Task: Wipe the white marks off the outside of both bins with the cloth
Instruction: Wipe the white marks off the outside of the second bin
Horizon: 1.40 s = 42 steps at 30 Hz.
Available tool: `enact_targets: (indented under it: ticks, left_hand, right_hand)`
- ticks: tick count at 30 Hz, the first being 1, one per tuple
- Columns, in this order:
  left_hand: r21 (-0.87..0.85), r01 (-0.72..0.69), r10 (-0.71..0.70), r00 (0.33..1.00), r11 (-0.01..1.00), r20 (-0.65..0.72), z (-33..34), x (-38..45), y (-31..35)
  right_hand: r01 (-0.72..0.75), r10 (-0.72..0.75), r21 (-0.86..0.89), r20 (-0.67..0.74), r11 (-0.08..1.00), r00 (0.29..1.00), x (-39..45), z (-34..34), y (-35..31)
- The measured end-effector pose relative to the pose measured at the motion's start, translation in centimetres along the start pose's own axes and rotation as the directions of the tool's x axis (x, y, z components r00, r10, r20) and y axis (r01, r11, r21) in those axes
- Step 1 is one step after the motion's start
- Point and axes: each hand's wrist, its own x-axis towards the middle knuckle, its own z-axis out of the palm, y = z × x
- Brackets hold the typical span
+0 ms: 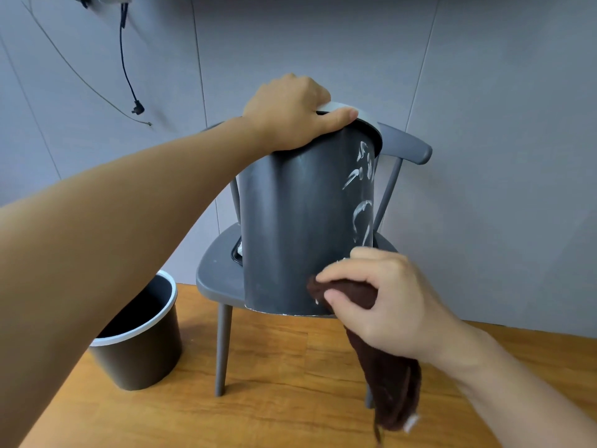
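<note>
Right hand: our right hand point(384, 302), lower right, pinches the brown cloth point(392, 379) against the bin's lower wall.
Bin: dark bin point(290, 227), centre, on a grey chair point(219, 270); white marks point(361, 192) unreadable scrawls.
Left hand: our left hand point(290, 111) clasps its rim.
Second bin: second bin point(142, 344), lower left, on the floor.

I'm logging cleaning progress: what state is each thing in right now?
Dark grey bin on the chair: tilted, white marks on its right side.
Second dark grey bin on the floor: upright, open.
Brown cloth: bunched, pressed to the bin's lower wall.
Left hand: gripping the bin's rim.
Right hand: fingers closed on the cloth.
Grey chair: upright, bearing the bin.
</note>
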Motion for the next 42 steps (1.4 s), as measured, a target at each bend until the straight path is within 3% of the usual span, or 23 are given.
enact_targets:
  ticks: [2, 4, 9, 11, 16, 18, 22, 25, 28, 34, 36, 39, 42]
  left_hand:
    - [0.0, -0.002, 0.002, 1.0, 1.0, -0.004, 0.0, 0.0, 0.1]
    - [0.0, 0.003, -0.003, 1.0, 1.0, -0.001, 0.1, 0.0, 0.2]
    - [-0.013, -0.007, 0.007, 1.0, 1.0, -0.001, 0.0, 0.0, 0.1]
    - [-0.009, -0.012, 0.012, 1.0, 1.0, 0.002, -0.1, -0.1, 0.0]
    - [-0.005, -0.007, 0.007, 1.0, 1.0, 0.002, -0.2, -0.2, 0.2]
    - [-0.005, -0.007, 0.007, 1.0, 1.0, -0.001, -0.1, -0.2, 0.3]
    - [-0.01, -0.015, 0.015, 1.0, 1.0, -0.001, -0.3, -0.2, 0.1]
    - [-0.004, -0.002, 0.002, 1.0, 1.0, -0.002, -0.3, -0.3, 0.0]
    - [-0.003, 0.006, -0.006, 1.0, 1.0, 0.001, -0.2, -0.3, 0.1]
    - [-0.004, 0.006, -0.006, 1.0, 1.0, -0.003, -0.2, -0.3, 0.2]
    - [-0.004, 0.002, -0.002, 1.0, 1.0, -0.004, -0.3, -0.4, 0.3]
    - [0.004, -0.012, 0.012, 1.0, 1.0, -0.004, -0.4, -0.4, 0.4]
    - [0.003, -0.013, 0.013, 1.0, 1.0, -0.008, -0.4, -0.4, 0.3]
  right_hand:
    - [-0.006, 0.01, 0.037, -0.103, 0.999, 0.995, 0.7, -0.1, 0.1]
    - [-0.013, 0.012, -0.011, -0.105, 1.0, 0.994, 1.1, 0.1, 0.0]
    - [0.03, -0.013, -0.092, 0.18, 0.995, 0.984, -0.5, 0.9, -0.1]
    - [0.043, -0.023, -0.081, 0.234, 0.996, 0.972, -1.0, 0.8, -0.1]
    - [-0.005, 0.006, 0.026, -0.046, 1.0, 0.999, -0.2, 0.3, 0.4]
    - [-0.011, 0.011, -0.018, -0.001, 1.0, 1.0, -0.2, 0.4, 0.3]
    - [0.023, -0.008, -0.062, 0.239, 0.998, 0.971, -1.1, 0.9, 0.0]
    - [-0.008, 0.001, 0.062, 0.117, 0.998, 0.993, -1.0, 0.4, 0.2]
    - [-0.016, 0.015, 0.034, 0.009, 0.999, 1.0, -0.4, 0.2, 0.4]
    - [0.008, 0.016, -0.09, 0.258, 0.996, 0.966, -1.2, 0.8, 0.0]
    - [-0.004, 0.013, -0.04, 0.217, 0.999, 0.976, -1.3, 0.4, -0.1]
    - [-0.005, 0.005, -0.012, 0.04, 1.0, 0.999, -0.6, 0.1, -0.1]
    - [0.006, 0.001, -0.091, 0.072, 0.996, 0.997, -0.3, 0.2, -0.2]
